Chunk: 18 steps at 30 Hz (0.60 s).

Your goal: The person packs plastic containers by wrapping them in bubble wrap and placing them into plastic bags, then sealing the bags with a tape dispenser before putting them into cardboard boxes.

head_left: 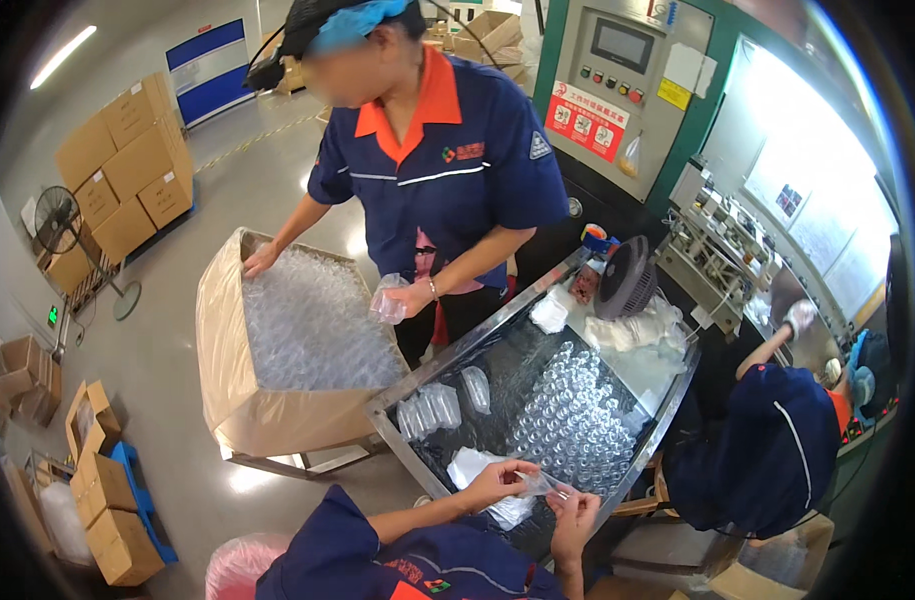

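Between my two hands a small clear plastic bag [544, 484] is stretched over the near edge of the metal-rimmed work table [409, 458]. My left hand [499, 482] pinches one end of it. The fingers of my right hand [574, 518] are closed on the other end. Just under my left hand lies a stack of white plastic bags [474, 466]. Beyond my hands, a spread of small clear round plastic pieces [567, 415] covers the table's dark surface. Filled clear packs [430, 411] lie near its left side, with another clear pack [476, 390] beside them.
Across the table a co-worker [427, 190] holds clear packs [388, 298] beside a large lined carton [232, 400] heaped with clear pieces. A black fan [625, 277] stands at the table's far end. At right another person [757, 450] works at a machine [717, 260].
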Motion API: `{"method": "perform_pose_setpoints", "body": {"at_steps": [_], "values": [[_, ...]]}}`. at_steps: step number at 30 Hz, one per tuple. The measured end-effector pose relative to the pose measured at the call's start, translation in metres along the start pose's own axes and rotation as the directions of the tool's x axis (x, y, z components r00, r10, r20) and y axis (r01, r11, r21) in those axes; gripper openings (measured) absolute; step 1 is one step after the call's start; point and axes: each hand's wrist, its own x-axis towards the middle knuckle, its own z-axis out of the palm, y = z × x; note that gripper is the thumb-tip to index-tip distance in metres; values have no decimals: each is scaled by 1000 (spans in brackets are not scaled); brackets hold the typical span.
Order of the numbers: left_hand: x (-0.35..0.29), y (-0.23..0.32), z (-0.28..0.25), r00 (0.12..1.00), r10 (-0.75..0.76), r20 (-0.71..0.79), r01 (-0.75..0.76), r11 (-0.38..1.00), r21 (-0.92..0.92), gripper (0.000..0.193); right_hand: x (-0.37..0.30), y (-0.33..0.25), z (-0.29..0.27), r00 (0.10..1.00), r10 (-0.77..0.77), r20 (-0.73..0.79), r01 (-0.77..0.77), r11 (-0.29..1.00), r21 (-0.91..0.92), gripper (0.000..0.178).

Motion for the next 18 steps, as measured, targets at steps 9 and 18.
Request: {"method": "perform_pose_setpoints", "body": {"at_steps": [9,18], "values": [[-2,-1,3,995,84,-51,-71,971,229,40,-9,-22,0,921,-123,370,363,619,-697,19],[-7,19,23,971,181,158,-215,950,229,39,-5,-20,-1,825,-320,465,560,352,-750,25]]}}
